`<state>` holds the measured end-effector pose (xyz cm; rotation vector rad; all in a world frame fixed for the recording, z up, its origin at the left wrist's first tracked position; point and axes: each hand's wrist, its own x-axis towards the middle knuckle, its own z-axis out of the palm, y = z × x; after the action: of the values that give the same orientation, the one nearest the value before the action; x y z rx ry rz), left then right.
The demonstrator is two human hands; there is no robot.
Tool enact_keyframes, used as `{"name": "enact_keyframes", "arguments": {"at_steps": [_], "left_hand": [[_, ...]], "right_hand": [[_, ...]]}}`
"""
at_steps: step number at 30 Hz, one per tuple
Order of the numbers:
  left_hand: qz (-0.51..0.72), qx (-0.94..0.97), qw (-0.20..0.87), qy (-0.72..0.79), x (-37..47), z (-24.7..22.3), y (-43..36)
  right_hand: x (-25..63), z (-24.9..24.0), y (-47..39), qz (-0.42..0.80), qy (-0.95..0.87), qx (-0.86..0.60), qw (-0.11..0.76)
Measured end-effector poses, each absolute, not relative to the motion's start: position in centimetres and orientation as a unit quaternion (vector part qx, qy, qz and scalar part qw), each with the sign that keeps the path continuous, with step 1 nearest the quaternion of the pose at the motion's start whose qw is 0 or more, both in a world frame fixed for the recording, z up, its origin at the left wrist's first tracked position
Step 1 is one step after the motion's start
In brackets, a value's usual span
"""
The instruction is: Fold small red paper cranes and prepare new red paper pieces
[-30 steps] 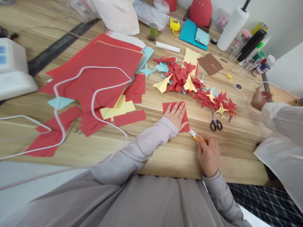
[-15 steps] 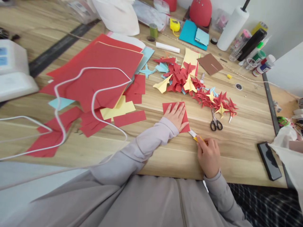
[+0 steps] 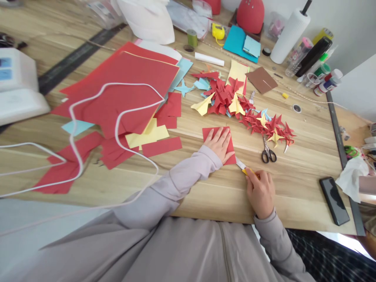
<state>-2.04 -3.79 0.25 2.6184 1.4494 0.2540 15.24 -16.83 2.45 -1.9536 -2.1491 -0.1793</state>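
Under my left hand [image 3: 219,144] a red paper square [image 3: 207,134] lies flat on the wooden table [image 3: 202,196]; the hand presses on it with fingers spread. My right hand [image 3: 260,192] is closed round the yellow handle of a craft knife [image 3: 243,169]. The knife's blade points up and left, its tip close to the paper's lower right corner. Whether tip and paper touch, I cannot tell. Beyond the paper lies a pile of folded red, yellow and blue paper shapes [image 3: 221,98].
Black-handled scissors [image 3: 268,155] lie right of the paper, a phone [image 3: 334,200] farther right. Large red sheets [image 3: 132,86] and strips cover the left side, a white cable [image 3: 117,129] looping across. Bottles [image 3: 323,70] stand at back right. Another person's arm [image 3: 367,184] shows at the right edge.
My right hand and the knife have shifted slightly to the right. At the right edge, the other person's arm and the white cloth-like item have moved. My left hand stays on the red square.
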Motion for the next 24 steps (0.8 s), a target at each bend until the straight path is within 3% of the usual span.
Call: {"name": "enact_keyframes", "arguments": {"at_steps": [24], "left_hand": [[0.093, 0.869, 0.066, 0.481, -2.0, -0.1, -3.8]], "right_hand": [[15.0, 2.2, -14.6, -0.083, -0.733, -0.668, 0.099]]}}
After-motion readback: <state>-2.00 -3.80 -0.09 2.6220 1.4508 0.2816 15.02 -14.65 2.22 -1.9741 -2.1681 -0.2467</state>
